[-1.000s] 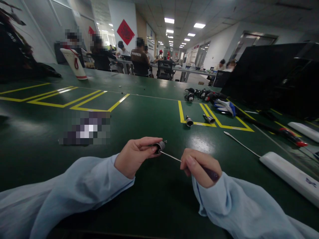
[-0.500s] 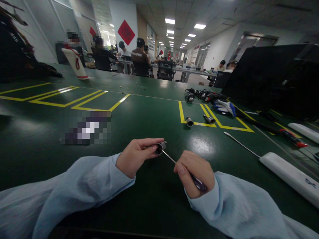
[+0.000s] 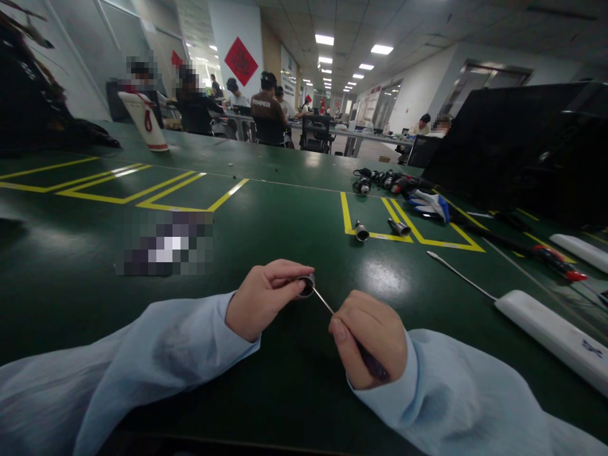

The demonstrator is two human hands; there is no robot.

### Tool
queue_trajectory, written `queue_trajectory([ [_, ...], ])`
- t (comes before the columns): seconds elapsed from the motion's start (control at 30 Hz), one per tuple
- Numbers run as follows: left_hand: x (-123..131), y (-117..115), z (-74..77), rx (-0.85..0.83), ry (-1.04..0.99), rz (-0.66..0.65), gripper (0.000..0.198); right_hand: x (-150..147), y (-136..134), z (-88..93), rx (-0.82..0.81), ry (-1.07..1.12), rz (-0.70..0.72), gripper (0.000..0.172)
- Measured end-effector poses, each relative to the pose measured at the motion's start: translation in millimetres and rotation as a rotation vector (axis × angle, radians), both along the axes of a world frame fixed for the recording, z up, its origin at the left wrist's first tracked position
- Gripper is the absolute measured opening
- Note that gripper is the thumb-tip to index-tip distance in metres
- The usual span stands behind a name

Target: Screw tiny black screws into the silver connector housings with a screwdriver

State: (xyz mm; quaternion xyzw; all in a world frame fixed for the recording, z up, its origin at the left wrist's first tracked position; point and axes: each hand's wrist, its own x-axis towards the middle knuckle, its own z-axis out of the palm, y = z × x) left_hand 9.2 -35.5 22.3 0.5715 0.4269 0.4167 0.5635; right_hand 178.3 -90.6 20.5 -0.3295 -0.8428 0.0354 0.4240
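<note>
While closing the right hand (image 3: 373, 332) around the dark handle (image 3: 377, 367) of a screwdriver (image 3: 323, 301), brought it left and lower than a second ago, at a steeper slant. Just beyond, pinches a small metal cup (image 3: 310, 280) between thumb and fingers of the left hand (image 3: 261, 301), with its mouth turned more toward the camera and the stud at its back now hidden. Likely gives a straighter line for working inside the mouth; cannot tell the depth of the tip. To the right, on a white bar (image 3: 546, 332), a dark logo (image 3: 592, 348) without legible letters. To the left, a dark object (image 3: 168, 246) masked by pixels. Farther, two more metal cups (image 3: 361, 232) by yellow tape (image 3: 346, 213). Farthest, "PUMPKIN" on a co-worker's brown shirt (image 3: 267, 109) and a red diamond sign (image 3: 241, 61), too soft to read.
</note>
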Motion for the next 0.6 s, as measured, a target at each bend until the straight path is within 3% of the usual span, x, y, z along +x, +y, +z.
queue_trajectory([
  [0.6,1.9,-1.9,-4.6,0.181,0.151,0.011,0.027,-8.5,6.1,-3.3,0.112,-0.145,-0.032,0.027],
])
